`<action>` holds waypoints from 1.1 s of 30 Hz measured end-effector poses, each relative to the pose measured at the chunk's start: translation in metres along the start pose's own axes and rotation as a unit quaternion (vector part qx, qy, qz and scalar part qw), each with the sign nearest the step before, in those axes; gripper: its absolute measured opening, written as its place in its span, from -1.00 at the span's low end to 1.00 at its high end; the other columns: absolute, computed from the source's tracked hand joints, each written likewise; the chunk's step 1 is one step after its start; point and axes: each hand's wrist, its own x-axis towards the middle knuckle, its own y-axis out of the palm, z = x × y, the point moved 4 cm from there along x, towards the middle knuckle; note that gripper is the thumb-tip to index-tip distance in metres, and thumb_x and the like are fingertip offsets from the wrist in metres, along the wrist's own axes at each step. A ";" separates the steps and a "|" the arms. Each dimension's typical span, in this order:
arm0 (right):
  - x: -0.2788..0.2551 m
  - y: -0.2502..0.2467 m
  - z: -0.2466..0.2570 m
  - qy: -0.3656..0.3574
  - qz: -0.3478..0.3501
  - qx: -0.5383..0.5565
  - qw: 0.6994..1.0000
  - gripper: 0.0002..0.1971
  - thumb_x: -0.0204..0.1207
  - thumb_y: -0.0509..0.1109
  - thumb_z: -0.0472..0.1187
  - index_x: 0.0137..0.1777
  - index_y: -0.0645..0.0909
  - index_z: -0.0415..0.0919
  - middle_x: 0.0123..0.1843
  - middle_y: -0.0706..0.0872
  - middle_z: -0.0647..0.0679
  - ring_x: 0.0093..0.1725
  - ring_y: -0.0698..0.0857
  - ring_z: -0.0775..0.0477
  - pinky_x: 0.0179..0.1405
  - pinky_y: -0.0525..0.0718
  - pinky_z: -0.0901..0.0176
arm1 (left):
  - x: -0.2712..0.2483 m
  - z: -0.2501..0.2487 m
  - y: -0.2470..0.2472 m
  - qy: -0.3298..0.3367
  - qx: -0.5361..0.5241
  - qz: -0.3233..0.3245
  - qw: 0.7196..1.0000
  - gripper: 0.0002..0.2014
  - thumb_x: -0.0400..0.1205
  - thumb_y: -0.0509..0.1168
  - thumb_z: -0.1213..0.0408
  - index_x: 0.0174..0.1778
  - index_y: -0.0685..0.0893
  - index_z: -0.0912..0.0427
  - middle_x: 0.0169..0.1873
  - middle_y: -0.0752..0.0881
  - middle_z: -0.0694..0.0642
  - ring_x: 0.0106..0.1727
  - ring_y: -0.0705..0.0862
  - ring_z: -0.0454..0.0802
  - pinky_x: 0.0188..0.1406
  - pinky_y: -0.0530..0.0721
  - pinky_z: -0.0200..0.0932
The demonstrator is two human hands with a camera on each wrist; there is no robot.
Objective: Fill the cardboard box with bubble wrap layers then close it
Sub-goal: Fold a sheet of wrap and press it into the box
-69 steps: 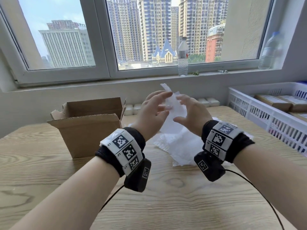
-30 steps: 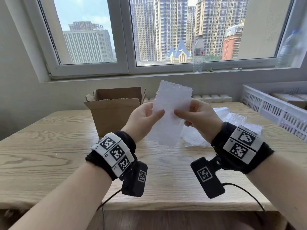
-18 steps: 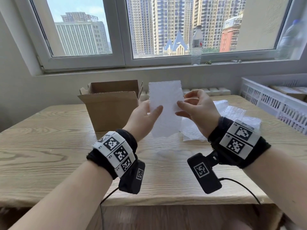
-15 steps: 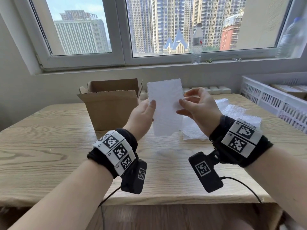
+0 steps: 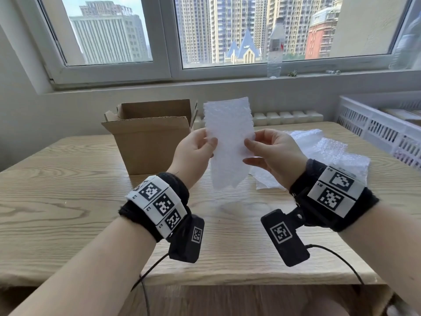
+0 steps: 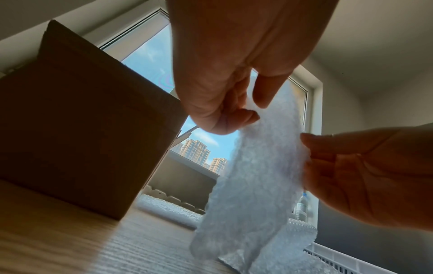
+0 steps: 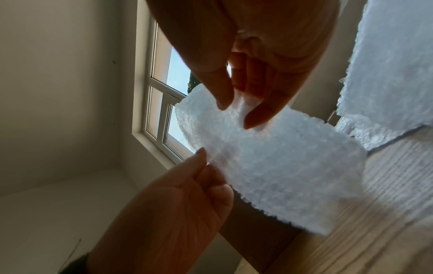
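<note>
Both hands hold up a white bubble wrap sheet upright above the table, just right of the open cardboard box. My left hand pinches the sheet's left edge between thumb and fingers. My right hand pinches its right edge. In the left wrist view the sheet hangs beside the box, its lower end close to the tabletop. In the right wrist view the sheet is gripped by my right thumb and finger, with the left hand on its other edge. The box flaps stand open.
More bubble wrap lies in a loose pile on the wooden table at right. A white slatted crate with packages stands far right. A water bottle is on the window sill. White blocks line the wall.
Both hands lifted one sheet off the pile and turned it upright. Over the last half second the left thumb settled onto the sheet's edge and the right fingers closed on it; the sheet hardly moved.
</note>
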 end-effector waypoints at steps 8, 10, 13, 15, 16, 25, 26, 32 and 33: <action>-0.002 0.013 -0.002 0.018 0.069 0.082 0.994 -0.76 0.55 0.18 -0.59 -0.04 0.56 -0.28 -0.09 0.70 -0.14 -0.12 0.72 -0.07 -0.11 0.78 0.18 | -0.005 0.010 0.004 -0.069 0.051 0.057 0.995 -0.50 0.75 0.07 0.19 0.63 0.20 0.17 0.51 0.44 0.08 0.53 0.41 0.00 0.34 0.29 -0.31; -0.002 0.015 -0.002 0.029 0.070 0.095 0.993 -0.78 0.53 0.21 -0.58 0.03 0.53 -0.29 -0.05 0.69 -0.18 -0.09 0.70 -0.10 -0.04 0.75 0.10 | -0.006 0.011 0.002 -0.059 0.042 0.041 0.997 -0.56 0.74 0.09 0.21 0.57 0.32 0.13 0.40 0.57 0.18 0.40 0.55 0.10 0.44 0.45 -0.12; -0.004 0.011 -0.002 0.025 0.027 0.050 0.998 -0.82 0.50 0.40 -0.40 0.01 0.48 -0.20 0.04 0.66 -0.20 -0.11 0.70 -0.08 -0.16 0.76 0.11 | -0.008 0.007 -0.002 -0.039 0.031 0.014 0.999 -0.65 0.70 0.18 0.27 0.42 0.48 0.15 0.08 0.71 0.34 0.14 0.69 0.24 0.23 0.65 0.19; -0.006 0.005 0.001 -0.023 -0.030 -0.023 0.999 -0.76 0.47 0.46 -0.34 -0.10 0.42 -0.10 -0.04 0.67 -0.19 -0.25 0.68 0.00 -0.34 0.70 0.23 | -0.008 0.004 -0.003 -0.027 0.036 0.004 0.999 -0.59 0.67 0.24 0.28 0.46 0.43 0.08 -0.02 0.73 0.28 0.05 0.72 0.14 0.12 0.70 0.04; -0.007 0.002 0.004 -0.054 -0.047 -0.054 0.996 -0.72 0.46 0.46 -0.36 -0.16 0.39 -0.08 -0.12 0.67 -0.16 -0.37 0.65 0.07 -0.44 0.65 0.31 | -0.008 0.004 -0.004 -0.023 0.034 -0.005 0.999 -0.52 0.66 0.27 0.28 0.51 0.37 0.06 -0.09 0.72 0.17 0.00 0.72 0.02 0.03 0.71 -0.12; -0.017 -0.003 0.013 -0.136 -0.006 -0.170 0.976 -0.57 0.40 0.47 -0.47 0.25 0.64 -0.16 -0.19 0.60 0.02 -0.24 0.58 0.16 -0.06 0.67 0.33 | -0.013 -0.003 0.002 0.050 0.054 -0.001 0.997 -0.66 0.57 0.32 0.40 0.05 0.53 -0.21 -0.24 0.57 -0.08 -0.18 0.60 -0.06 -0.09 0.66 -0.12; -0.017 -0.003 0.014 -0.140 -0.006 -0.198 0.970 -0.53 0.36 0.51 -0.45 0.28 0.63 -0.16 -0.16 0.59 -0.02 -0.19 0.57 0.11 0.03 0.66 0.26 | -0.013 -0.004 0.002 0.050 0.055 -0.002 0.997 -0.63 0.55 0.35 0.40 0.11 0.58 -0.19 -0.25 0.56 -0.06 -0.17 0.59 -0.05 -0.03 0.67 -0.09; -0.017 -0.002 0.019 -0.187 -0.040 -0.371 0.909 -0.66 0.36 0.56 -0.22 0.16 0.69 -0.15 -0.15 0.56 0.03 -0.17 0.51 0.10 -0.03 0.48 0.30 | -0.013 -0.013 0.000 0.075 0.182 0.011 0.980 -0.53 0.54 0.39 0.33 0.40 0.58 0.07 -0.04 0.67 -0.02 0.03 0.66 -0.05 0.29 0.62 -0.09; -0.017 -0.003 0.019 -0.187 -0.044 -0.383 0.904 -0.69 0.37 0.55 -0.19 0.12 0.70 -0.16 -0.04 0.54 -0.01 -0.07 0.52 0.07 0.04 0.49 0.27 | -0.013 -0.015 -0.001 0.082 0.207 0.011 0.975 -0.56 0.57 0.37 0.30 0.40 0.57 0.06 0.03 0.64 0.01 0.04 0.63 -0.05 0.29 0.60 -0.12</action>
